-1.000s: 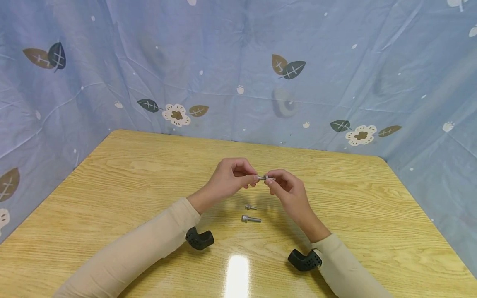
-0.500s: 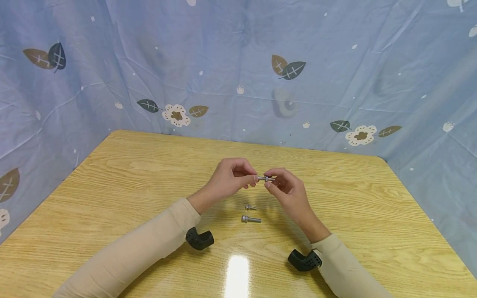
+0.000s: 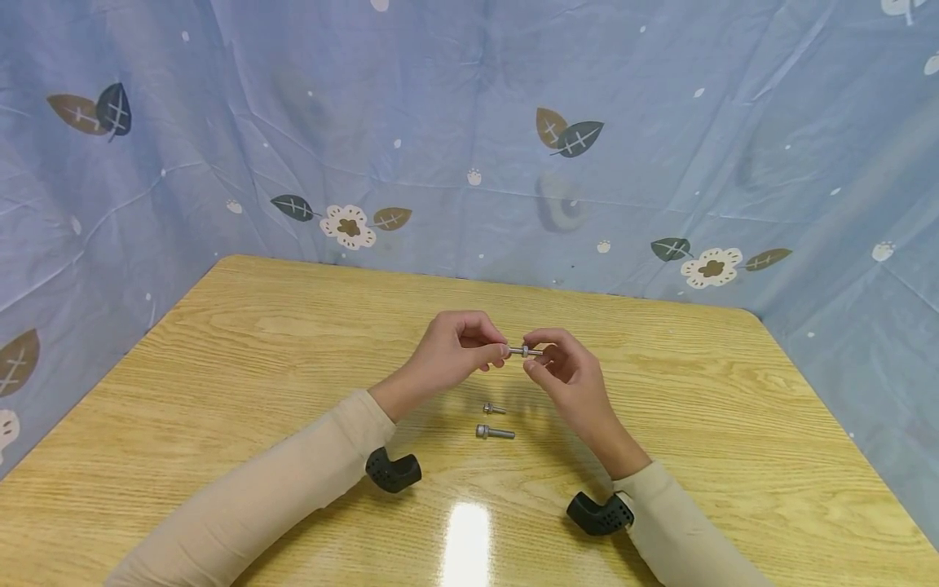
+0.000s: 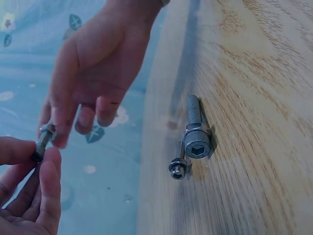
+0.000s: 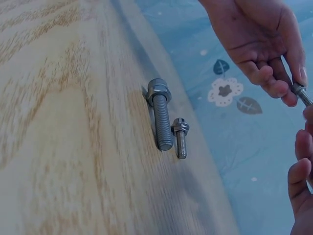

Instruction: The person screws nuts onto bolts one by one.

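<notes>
By its head end, a slim silver bolt (image 3: 516, 351) is pinched between the thumb and fingers of my left hand (image 3: 456, 346), above the table. Its shank points right, and a hex nut (image 3: 524, 351) sits partway along it. My right hand (image 3: 574, 379) is at the nut, thumb below and index finger above, with a small gap to it. In the left wrist view the nut (image 4: 48, 129) shows beside the right fingertips, and the bolt head is partly hidden by my left fingers. The right wrist view shows the bolt head (image 5: 299, 89) in the left fingertips.
On the wooden table (image 3: 293, 326) below my hands lie a thick socket-head bolt (image 3: 495, 432) with a nut near its head and a smaller bolt (image 3: 494, 408) fitted likewise. Blue patterned cloth (image 3: 440, 122) surrounds the table's back and sides.
My right thumb and index finger have parted from the nut, which they pinched a second ago. My left hand and the two bolts on the table have stayed put.
</notes>
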Demonstrator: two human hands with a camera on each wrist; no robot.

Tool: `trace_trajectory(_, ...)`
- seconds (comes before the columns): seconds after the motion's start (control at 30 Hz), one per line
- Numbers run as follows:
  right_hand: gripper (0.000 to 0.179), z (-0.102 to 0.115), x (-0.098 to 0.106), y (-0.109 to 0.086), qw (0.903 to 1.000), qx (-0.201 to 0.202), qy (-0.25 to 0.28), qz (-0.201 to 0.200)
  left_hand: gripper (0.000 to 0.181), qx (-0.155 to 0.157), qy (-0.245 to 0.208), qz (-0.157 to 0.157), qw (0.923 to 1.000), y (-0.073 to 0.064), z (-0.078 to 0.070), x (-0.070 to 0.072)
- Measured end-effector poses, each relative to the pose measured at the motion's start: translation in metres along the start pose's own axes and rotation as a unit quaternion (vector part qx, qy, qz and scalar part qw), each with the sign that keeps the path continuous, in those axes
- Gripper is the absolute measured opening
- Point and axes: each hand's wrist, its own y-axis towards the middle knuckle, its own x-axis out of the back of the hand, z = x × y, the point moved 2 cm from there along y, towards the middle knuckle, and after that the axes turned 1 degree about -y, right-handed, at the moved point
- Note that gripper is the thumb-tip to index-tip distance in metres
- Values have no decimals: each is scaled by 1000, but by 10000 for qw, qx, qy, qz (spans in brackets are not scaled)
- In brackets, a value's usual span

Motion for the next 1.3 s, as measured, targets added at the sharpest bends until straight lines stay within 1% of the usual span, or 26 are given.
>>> trace_trajectory(0.13,21,0,1,0,9998,129,-46,-143,5,-6,11,3,10000,0,0,0)
trace_trajectory(0.33,20,0,0,0,9999,-49,-26,-115,5,17,4,9,10000,0,0,-1)
trace_trajectory(0.6,14,0,0,0,9997,-232,23,41,4,17,27,28,10000,0,0,-1)
trace_trajectory(0.7,16,0,0,-1,9996,-266,37,70,5,3,18,30,10000,0,0,-1)
trace_trajectory(0.87,24,1,0,-1,9999,-113,36,26,5,2,13,4,10000,0,0,-1)
trace_trajectory(1.0,21,2,0,0,9999,16,130,0,5,-4,18,0,10000,0,0,-1)
trace_trajectory(1.13,20,2,0,0,9996,2,259,86,5,-31,-12,9,10000,1,0,-1)
trace_trajectory(1.3,17,3,0,0,9995,-80,285,131,4,-15,-33,-14,10000,1,0,-2)
